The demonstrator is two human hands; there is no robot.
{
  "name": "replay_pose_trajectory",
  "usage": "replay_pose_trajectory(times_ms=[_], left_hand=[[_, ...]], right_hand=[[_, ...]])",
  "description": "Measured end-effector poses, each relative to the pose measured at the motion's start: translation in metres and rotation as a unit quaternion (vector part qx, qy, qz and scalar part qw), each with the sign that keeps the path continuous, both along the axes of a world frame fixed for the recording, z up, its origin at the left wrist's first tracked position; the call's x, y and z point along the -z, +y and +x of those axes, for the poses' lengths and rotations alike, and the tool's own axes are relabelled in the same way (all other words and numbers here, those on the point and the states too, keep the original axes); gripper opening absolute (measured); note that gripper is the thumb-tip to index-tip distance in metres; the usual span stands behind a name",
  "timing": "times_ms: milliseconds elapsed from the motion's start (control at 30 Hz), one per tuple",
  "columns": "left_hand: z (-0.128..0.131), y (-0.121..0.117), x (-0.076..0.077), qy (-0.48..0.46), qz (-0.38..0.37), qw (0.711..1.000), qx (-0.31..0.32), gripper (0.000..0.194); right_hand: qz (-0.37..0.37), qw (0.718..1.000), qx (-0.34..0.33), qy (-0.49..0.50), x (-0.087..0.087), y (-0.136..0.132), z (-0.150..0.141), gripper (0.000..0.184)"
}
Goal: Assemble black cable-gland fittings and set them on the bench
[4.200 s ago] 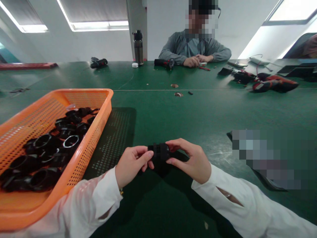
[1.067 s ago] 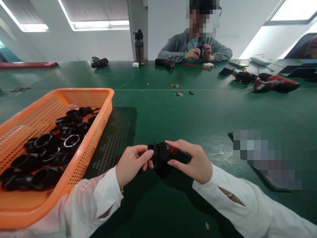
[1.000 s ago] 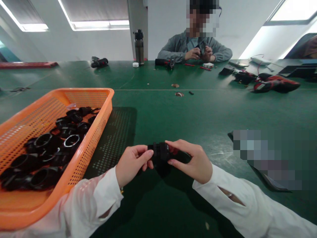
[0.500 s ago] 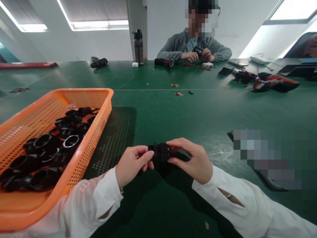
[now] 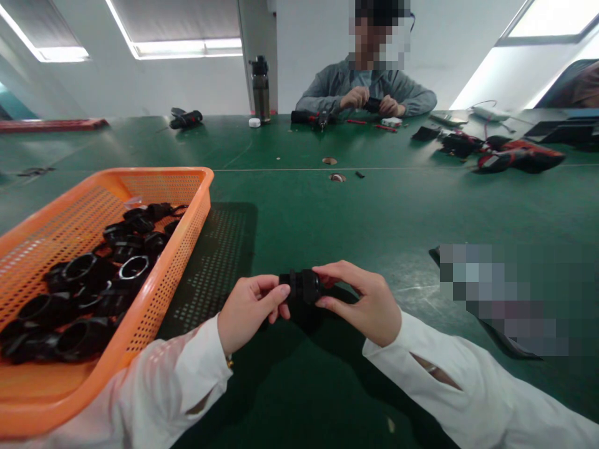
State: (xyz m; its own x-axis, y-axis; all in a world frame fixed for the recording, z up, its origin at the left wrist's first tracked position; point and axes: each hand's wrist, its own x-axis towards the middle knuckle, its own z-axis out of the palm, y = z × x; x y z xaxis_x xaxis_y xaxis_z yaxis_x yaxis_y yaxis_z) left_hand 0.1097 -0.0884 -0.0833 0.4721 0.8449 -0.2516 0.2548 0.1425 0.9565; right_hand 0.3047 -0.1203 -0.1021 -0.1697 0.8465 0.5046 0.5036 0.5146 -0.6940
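Both my hands hold one small black cylindrical part just above the green table, near its front edge. My left hand pinches its left end with thumb and fingers. My right hand grips the right end, fingers curled over the top and thumb underneath. Both wrists wear white sleeves. To my left stands an orange mesh basket holding several black ring-shaped parts, some with a metal rim.
A person in a grey shirt sits across the table handling a small dark object. Near them are a metal bottle, black tools and red-and-black tools. A blurred dark object lies at my right.
My hands and the black part have stayed almost still, with only slight finger shifts on it. The person opposite has lowered and moved their hands.
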Motion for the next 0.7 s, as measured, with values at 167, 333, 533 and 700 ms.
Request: replay_pose_trajectory(times_ms=[167,333,533,700], left_hand=[[-0.0007,-0.0003,0.0000,-0.002,0.004,1.000,0.001,0.027],[-0.0018,-0.0004,0.0009,-0.006,0.003,1.000,0.002,0.027],[-0.0014,-0.0006,0.0001,-0.007,0.003,1.000,-0.002,0.027],[-0.0009,-0.0011,-0.0012,-0.003,0.001,1.000,-0.002,0.026]], right_hand=[[0.000,1.000,-0.003,0.003,-0.0002,0.0001,0.0001,0.027],[-0.017,1.000,-0.001,0.001,-0.0008,0.0001,0.0007,0.026],[-0.026,1.000,-0.002,-0.007,-0.0024,-0.0001,0.0010,0.026],[-0.023,1.000,-0.011,-0.016,-0.0024,0.0006,0.0019,0.028]])
